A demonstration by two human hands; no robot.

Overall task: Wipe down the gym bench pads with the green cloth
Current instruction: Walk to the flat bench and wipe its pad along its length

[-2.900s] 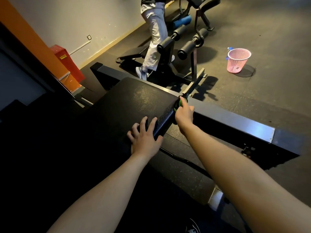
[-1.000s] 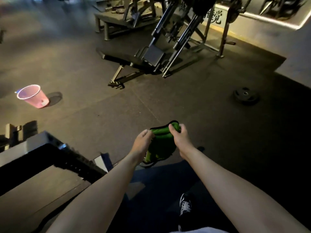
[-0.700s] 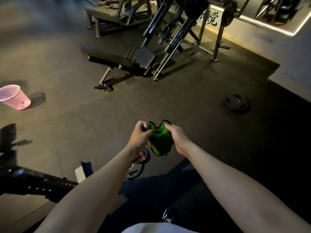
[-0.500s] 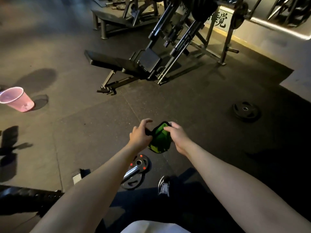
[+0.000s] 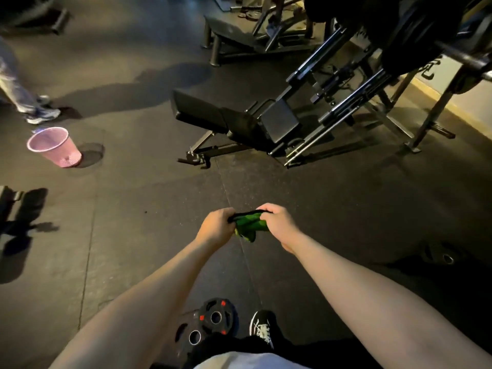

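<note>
Your left hand [image 5: 217, 226] and right hand [image 5: 277, 225] each curl their fingers around the bunched green cloth with dark edging [image 5: 249, 225], held in mid-air between them above the dark rubber gym floor [image 5: 133, 235].

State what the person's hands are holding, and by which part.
Both the left hand and right hand grip the green cloth, one at each end.

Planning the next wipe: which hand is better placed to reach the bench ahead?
Left, narrowly: left hand and right hand both grip the green cloth, but the bench pad lies ahead-left.
</note>
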